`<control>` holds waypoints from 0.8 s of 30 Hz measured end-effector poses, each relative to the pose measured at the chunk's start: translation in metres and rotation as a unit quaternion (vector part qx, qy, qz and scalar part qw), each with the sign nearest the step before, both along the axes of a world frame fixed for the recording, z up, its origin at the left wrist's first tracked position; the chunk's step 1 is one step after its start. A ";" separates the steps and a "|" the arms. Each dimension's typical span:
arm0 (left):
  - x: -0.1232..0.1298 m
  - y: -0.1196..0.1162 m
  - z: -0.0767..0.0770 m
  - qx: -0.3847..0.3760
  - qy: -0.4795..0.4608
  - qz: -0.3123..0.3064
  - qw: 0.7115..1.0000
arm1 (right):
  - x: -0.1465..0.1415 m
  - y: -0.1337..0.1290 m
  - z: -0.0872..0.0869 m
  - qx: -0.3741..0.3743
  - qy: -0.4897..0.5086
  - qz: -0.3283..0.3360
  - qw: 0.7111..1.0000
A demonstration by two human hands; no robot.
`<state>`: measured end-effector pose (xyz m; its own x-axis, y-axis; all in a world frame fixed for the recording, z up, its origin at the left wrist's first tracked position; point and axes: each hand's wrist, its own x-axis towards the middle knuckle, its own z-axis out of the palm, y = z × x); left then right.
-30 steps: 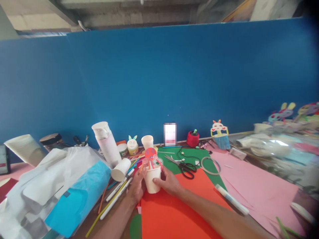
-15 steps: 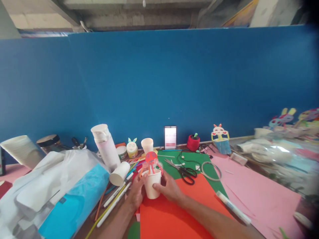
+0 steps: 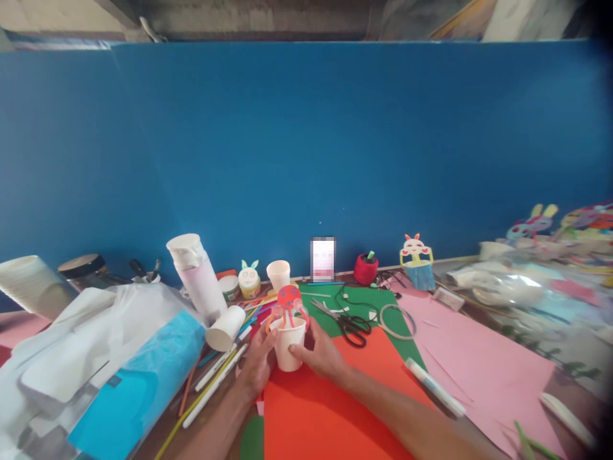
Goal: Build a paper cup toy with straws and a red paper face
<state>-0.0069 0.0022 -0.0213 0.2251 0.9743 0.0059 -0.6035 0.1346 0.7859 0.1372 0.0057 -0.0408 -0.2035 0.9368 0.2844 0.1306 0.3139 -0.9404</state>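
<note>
Between my two hands is a white paper cup, upright over the red-orange paper. From its mouth rises a red paper figure with a round head and several curved strips like legs. My left hand grips the cup's left side, thumb near the rim. On the right side, my right hand holds the cup with its thumb pressed on the front wall. The fingers behind the cup are partly hidden. Black-handled scissors lie open on green paper beyond my right hand.
Left of my hands are a tipped paper cup, white markers, a white thermos and plastic bags. Another paper cup and a phone-like screen stand by the blue wall. A glue-stick-like tube lies on the right.
The whole view has shifted slightly, so things appear a little higher and further left. Both hands keep their hold on the cup with the red figure.
</note>
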 end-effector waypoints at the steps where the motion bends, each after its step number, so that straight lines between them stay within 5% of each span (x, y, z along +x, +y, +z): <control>1: 0.000 0.000 0.000 0.002 0.005 0.007 1.000 | 0.000 0.001 0.000 0.003 -0.003 -0.002 1.000; 13: -0.002 -0.001 -0.002 0.006 0.006 0.058 0.998 | 0.004 -0.004 0.003 0.011 -0.043 0.008 0.999; 16: -0.006 0.001 0.002 0.011 -0.012 0.061 0.998 | 0.012 0.003 0.009 0.012 -0.001 -0.023 1.000; 24: -0.021 0.014 0.010 -0.006 0.016 0.186 0.982 | 0.043 0.032 0.015 0.003 0.055 -0.113 0.992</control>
